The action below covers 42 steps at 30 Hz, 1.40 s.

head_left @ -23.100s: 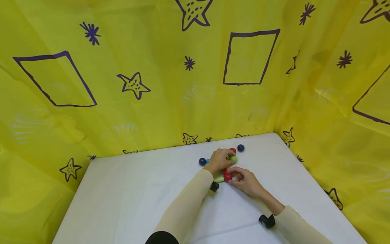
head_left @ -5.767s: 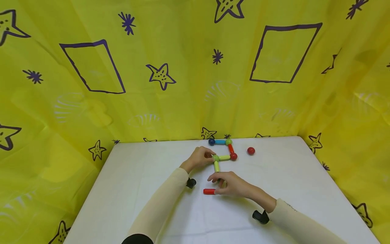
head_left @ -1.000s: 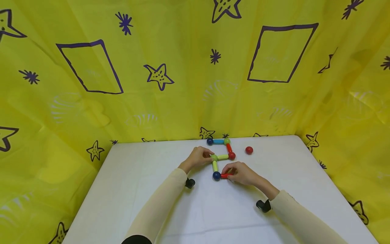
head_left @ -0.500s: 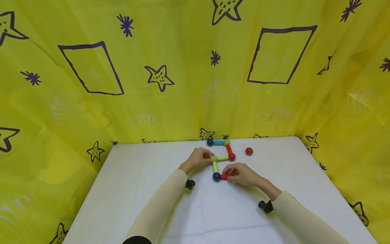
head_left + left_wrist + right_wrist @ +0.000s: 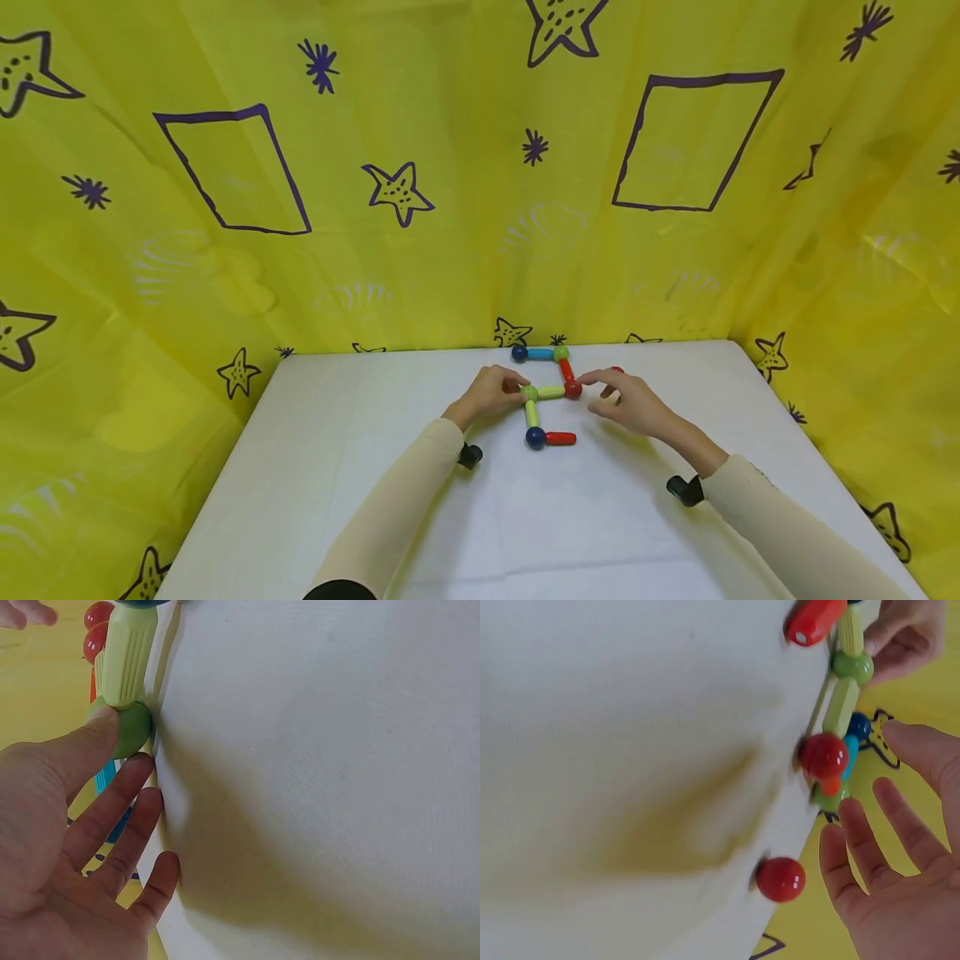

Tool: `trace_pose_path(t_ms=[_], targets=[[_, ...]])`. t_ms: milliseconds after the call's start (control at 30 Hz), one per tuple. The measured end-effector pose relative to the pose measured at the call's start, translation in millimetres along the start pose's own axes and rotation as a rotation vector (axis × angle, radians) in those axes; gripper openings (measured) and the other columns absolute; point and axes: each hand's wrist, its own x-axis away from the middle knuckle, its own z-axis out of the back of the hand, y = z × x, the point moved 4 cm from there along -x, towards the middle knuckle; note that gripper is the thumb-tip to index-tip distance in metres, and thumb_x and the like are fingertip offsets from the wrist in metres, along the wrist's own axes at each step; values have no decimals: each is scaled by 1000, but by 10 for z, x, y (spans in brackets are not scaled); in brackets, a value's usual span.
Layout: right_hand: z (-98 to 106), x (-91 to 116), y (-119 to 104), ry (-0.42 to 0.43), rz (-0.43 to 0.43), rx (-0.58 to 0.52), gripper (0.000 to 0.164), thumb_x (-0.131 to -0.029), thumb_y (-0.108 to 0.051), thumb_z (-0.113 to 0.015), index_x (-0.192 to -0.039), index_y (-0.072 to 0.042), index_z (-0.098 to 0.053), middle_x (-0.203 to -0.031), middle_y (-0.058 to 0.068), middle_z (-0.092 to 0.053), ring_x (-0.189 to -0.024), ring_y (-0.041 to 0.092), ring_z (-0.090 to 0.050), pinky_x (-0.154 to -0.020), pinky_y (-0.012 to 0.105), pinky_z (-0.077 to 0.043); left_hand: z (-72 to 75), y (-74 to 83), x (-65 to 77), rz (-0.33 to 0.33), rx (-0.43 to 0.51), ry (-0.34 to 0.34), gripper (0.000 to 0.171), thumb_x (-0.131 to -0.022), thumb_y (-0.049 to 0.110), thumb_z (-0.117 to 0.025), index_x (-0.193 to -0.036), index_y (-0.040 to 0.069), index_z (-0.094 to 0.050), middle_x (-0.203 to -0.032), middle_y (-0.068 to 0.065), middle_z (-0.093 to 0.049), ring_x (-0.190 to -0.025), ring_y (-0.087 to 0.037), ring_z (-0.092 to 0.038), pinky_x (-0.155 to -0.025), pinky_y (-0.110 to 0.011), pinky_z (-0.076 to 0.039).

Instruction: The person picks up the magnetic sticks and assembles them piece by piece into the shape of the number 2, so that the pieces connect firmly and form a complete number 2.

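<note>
My left hand pinches a green ball between thumb and index finger. That ball is a corner in a zigzag chain of toy balls and short rods on the table. From it a yellow-green rod runs to a dark blue ball with a red rod at its right. Another yellow-green rod leads to a red ball. My right hand hovers with fingers spread and holds nothing. Beyond it lies a loose red ball, mostly covered by this hand in the head view.
The far part of the chain has a red rod, a green ball, a light blue rod and a dark blue ball near the back edge. A yellow curtain hangs behind the white table.
My right hand has let go of the red rod beside the dark blue ball and moved up and right toward the loose red ball. My left hand keeps its pinch on the green ball.
</note>
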Motion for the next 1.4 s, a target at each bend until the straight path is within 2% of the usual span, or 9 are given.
trace_pose_path(t_ms=[200,533,800,900,1000,1233,1400], targets=[[172,-3,119,108,7,32,43,-89,-3,-78,-130,-3,-65,-120,19,-67,-93,36,-65,-72,43,-57,7,5,-1,-7,-15,6,27,-94,16,-77,-120,8,-76,-96,-3,-75,-83,-10,-62,-79,-24,-51],[276,-59,382,166,-140,19,45,-91,-5,-77,-133,-4,-63,-137,23,-60,-95,40,-68,-75,44,-56,18,-2,6,-37,-29,6,27,-93,15,-77,-119,7,-76,-93,-2,-75,-82,-9,-62,-79,-23,-51],[259,-107,637,122,-304,-64,46,-94,-12,-75,-137,-3,-60,-141,24,-57,-101,39,-65,-81,44,-54,18,-19,5,-31,-1,11,26,-93,14,-77,-119,8,-77,-93,-2,-74,-83,-10,-62,-79,-25,-52],[236,-87,715,102,-339,-72,46,-95,-13,-74,-137,-4,-60,-141,24,-56,-101,38,-65,-84,45,-54,6,-16,6,-36,6,10,26,-93,15,-78,-118,7,-77,-94,-2,-74,-83,-9,-63,-79,-24,-52],[207,-74,760,88,-344,-73,45,-95,-12,-74,-136,-3,-61,-140,25,-57,-99,36,-65,-85,45,-54,-1,-21,5,-34,6,13,26,-93,15,-78,-118,8,-77,-94,-1,-75,-83,-9,-63,-79,-24,-52],[151,-60,782,90,-335,-90,40,-93,-5,-73,-132,1,-62,-133,27,-62,-93,33,-64,-76,32,-53,-7,-32,10,-29,14,14,26,-92,16,-79,-118,8,-77,-94,0,-74,-84,-9,-63,-80,-24,-52],[124,-57,829,112,-341,-79,35,-93,-3,-72,-127,0,-63,-125,28,-65,-93,36,-66,-75,32,-54,-18,-40,7,-31,15,20,26,-92,15,-79,-117,9,-77,-94,0,-75,-83,-7,-63,-80,-23,-52]])
